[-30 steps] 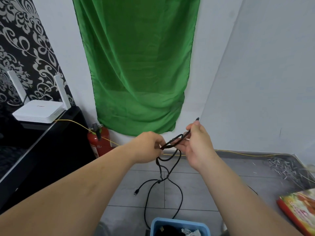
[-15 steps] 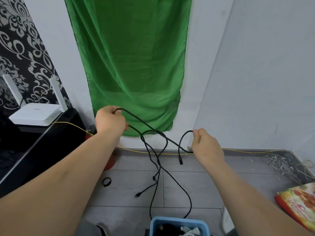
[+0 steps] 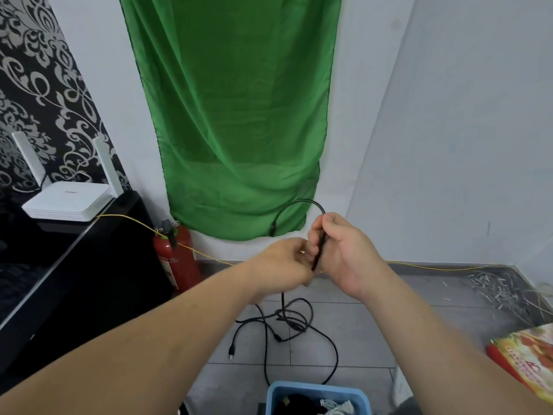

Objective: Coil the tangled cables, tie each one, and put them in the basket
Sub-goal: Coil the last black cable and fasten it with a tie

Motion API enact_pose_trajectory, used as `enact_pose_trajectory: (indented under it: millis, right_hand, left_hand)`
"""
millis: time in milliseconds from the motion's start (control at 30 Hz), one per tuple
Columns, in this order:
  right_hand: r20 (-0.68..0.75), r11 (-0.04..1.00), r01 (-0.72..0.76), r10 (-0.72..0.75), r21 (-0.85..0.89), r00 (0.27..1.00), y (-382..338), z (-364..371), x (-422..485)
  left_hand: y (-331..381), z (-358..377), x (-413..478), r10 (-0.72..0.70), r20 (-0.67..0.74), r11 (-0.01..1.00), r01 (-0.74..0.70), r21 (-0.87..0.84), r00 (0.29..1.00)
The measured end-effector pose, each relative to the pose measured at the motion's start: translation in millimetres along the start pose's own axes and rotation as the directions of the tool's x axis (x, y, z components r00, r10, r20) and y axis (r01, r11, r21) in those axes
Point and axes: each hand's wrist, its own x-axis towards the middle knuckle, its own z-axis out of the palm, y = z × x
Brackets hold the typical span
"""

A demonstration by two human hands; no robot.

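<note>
I log: green cloth (image 3: 233, 115) hangs ahead; white router (image 3: 67, 202) sits atop black cabinet (image 3: 89, 280); red fire extinguisher (image 3: 176, 259) stands upright just beside that cabinet.

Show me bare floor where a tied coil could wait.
Bare grey tiles bordered by the littered scraps and the printed red box; another patch left of the blue basket. Crowded: the black cable tangle ahead of the basket.

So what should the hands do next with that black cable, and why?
Probably the left hand should draw up another length and lay it as a loop into the right hand. The black cable has only one short loop gathered in that grip, while most of it hangs to the floor in a tangle, outside the blue basket.
</note>
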Motion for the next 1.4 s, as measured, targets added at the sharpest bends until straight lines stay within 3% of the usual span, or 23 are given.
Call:
enact_pose_trajectory:
  millis: [133,200,267,333,400,467,533,633,767,867,1000,1067,1133,1233,1300,1333,1400]
  right_hand:
    - [0.001,0.999,-0.011,0.011,0.052,1.000,-1.9,0.5,3.1]
    - [0.004,0.998,-0.054,0.054,0.045,0.999,-6.4,-2.1,2.9]
    - [0.009,0.992,-0.126,0.126,-0.004,0.992,-11.8,-6.3,1.6]
    - [-0.037,0.974,-0.200,0.197,-0.105,0.980,-14.8,-14.1,0.5]
    - [-0.059,0.949,-0.253,0.246,-0.188,0.967,-15.5,-23.2,-0.8]
    - [-0.052,0.944,-0.284,0.279,-0.169,0.959,-19.2,-28.9,-2.1]
    - [-0.039,0.948,-0.307,0.305,-0.087,0.952,-24.5,-32.1,-3.7]
    - [-0.051,0.945,-0.326,0.326,0.009,0.944,-27.6,-32.8,-4.3]
    - [-0.059,0.951,-0.308,0.307,-0.017,0.950,-23.0,-33.7,-2.5]
    - [-0.071,0.964,-0.263,0.260,-0.031,0.963,-23.3,-31.0,-0.1]
    - [-0.072,0.984,-0.176,0.177,0.017,0.982,-26.5,-29.1,0.3]
    - [-0.040,0.985,-0.169,0.170,0.028,0.985,-27.9,-29.6,-0.7]
    - [0.065,0.963,-0.259,0.264,-0.074,0.962,-28.1,-29.8,-4.0]
    - [0.196,0.773,-0.355,0.516,-0.525,0.834,-19.0,-24.0,-13.9]
    - [0.157,0.599,-0.317,0.606,-0.735,0.780,-5.7,-14.9,-16.8]
    - [0.112,0.561,-0.329,0.611,-0.759,0.784,0.0,-9.7,-16.6]
    - [0.031,0.595,-0.399,0.582,-0.698,0.813,9.2,-2.9,-13.6]
  left_hand:
    - [-7.9,8.3,7.2,0.037,-0.052,0.970,-0.023,0.243,0.998]
    - [-17.0,2.3,6.3,0.027,0.015,0.886,-0.031,0.463,1.000]
    - [-26.5,-2.3,3.3,-0.035,0.088,0.832,-0.020,0.555,0.995]
    - [-31.3,-7.4,4.7,-0.019,0.079,0.874,-0.022,0.485,0.997]
    - [-29.3,-13.0,7.8,-0.001,0.040,0.965,-0.010,0.262,0.999]
    - [-23.5,-20.6,6.4,-0.037,0.094,0.999,0.039,-0.024,0.995]
    - [-20.2,-26.7,4.3,-0.058,0.134,0.995,0.069,-0.074,0.989]
    - [-24.4,-34.6,4.3,-0.058,0.043,0.940,0.040,0.338,0.997]
    - [-33.5,-33.6,1.0,-0.246,0.147,0.697,0.070,0.714,0.958]
    - [-39.4,-23.7,-0.3,-0.364,0.155,0.566,0.087,0.820,0.918]
    - [-49.2,-27.4,3.7,-0.348,-0.017,0.472,0.191,0.861,0.937]
    - [-56.7,-39.5,7.4,-0.334,-0.102,0.506,0.269,0.819,0.937]
    - [-60.1,-50.7,10.4,-0.292,-0.208,0.606,0.349,0.715,0.934]
    - [-50.5,-57.7,12.9,-0.265,-0.362,0.812,0.409,0.416,0.894]
    - [-38.9,-57.4,15.6,-0.279,-0.408,0.916,0.369,0.159,0.869]
    - [-30.7,-56.3,17.6,-0.279,-0.422,0.947,0.321,0.031,0.863]
    - [-11.1,-52.8,17.7,-0.268,-0.419,0.961,0.213,-0.174,0.868]
